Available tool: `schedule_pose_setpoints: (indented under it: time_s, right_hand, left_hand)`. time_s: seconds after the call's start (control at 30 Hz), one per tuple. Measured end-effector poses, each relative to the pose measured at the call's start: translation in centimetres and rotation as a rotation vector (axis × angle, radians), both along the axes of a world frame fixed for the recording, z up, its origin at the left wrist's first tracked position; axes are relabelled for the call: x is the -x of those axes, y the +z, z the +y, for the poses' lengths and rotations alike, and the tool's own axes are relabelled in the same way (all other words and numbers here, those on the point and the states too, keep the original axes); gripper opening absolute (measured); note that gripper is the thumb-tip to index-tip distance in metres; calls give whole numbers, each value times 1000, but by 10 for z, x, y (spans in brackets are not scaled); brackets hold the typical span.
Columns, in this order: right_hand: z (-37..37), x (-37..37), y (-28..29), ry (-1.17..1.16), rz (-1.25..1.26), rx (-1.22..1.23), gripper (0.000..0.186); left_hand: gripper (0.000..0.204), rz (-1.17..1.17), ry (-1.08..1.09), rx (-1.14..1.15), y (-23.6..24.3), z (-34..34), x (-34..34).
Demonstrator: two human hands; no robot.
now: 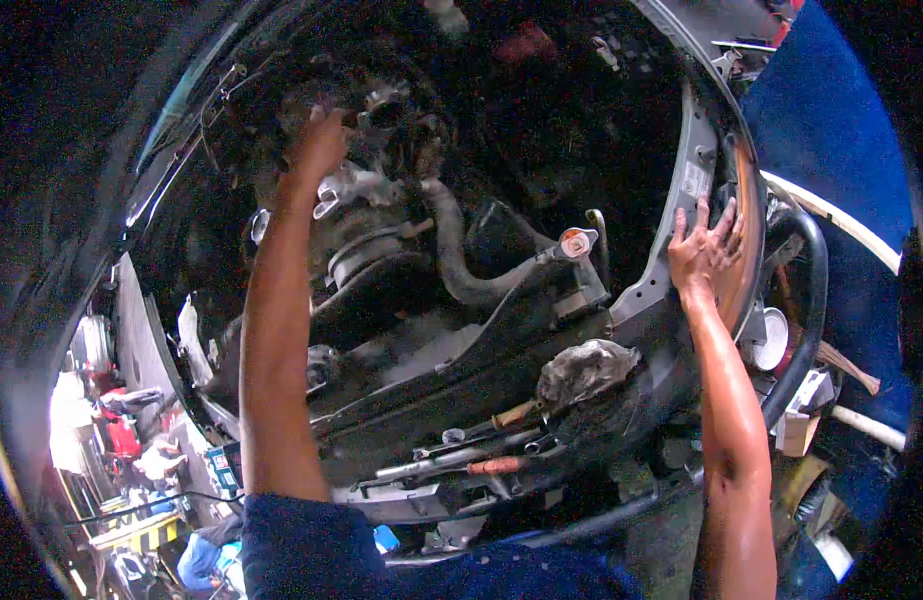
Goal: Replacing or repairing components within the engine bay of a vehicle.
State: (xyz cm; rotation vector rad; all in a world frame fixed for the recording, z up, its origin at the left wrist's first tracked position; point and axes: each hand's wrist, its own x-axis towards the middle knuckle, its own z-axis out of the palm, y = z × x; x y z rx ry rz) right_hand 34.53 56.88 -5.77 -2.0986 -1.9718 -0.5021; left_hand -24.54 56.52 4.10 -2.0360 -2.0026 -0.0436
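I am looking down into a dark engine bay. My left hand (pixel 320 140) reaches among dark engine parts at the upper middle, fingers curled; whatever it may hold is hidden. Just below it is a silver metal housing (pixel 357 185), and a thick curved hose (pixel 452 255) runs to a radiator cap (pixel 578 242). My right hand (pixel 704 250) lies with fingers spread on the right rim (pixel 737 300) of the bay. Along the front edge lie a crumpled dirty cloth (pixel 587 370), an orange-handled tool (pixel 495 466) and several metal tools (pixel 417 465).
A raised dark panel (pixel 102 120) curves along the left. At the lower left is a bright floor area with scattered red, yellow and blue items (pixel 132 445). A blue surface (pixel 832 130), a black curved tube (pixel 812 300) and a wooden handle (pixel 852 370) are at the right.
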Motion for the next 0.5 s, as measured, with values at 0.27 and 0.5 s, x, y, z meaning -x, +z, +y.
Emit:
schedule_pose_setpoints:
  time_s: [0.27, 0.5]
  right_hand:
    - [0, 1, 1, -8, -4, 31, 53]
    - [1, 0, -1, 5, 7, 7, 52]
  left_hand:
    - [41, -32, 178, -125, -12, 1, -4]
    - [40, -164, 433, -17, -3, -3, -15]
